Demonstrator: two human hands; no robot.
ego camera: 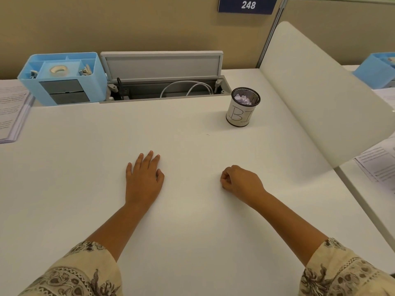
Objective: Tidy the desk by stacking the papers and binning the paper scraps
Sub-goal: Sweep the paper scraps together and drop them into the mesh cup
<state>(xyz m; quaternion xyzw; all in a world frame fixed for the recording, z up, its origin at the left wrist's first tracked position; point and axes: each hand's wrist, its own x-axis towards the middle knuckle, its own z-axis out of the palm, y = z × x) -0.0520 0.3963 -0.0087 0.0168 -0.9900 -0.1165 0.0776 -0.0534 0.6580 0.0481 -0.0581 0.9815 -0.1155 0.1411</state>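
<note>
White desk (192, 129) lies under both hands: the left hand (144, 178) flat with fingers spread, the right hand (241, 181) curled into an empty fist. Upper right, scraps (242, 99) fill the mesh bin (242, 107); stacked papers (11, 112) hug the left edge.

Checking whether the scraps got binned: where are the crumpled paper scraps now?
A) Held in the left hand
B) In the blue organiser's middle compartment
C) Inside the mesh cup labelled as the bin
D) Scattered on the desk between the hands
C: crumpled pale paper scraps show inside the mesh cup, while the left hand lies flat on the bare desk and holds nothing.
</note>
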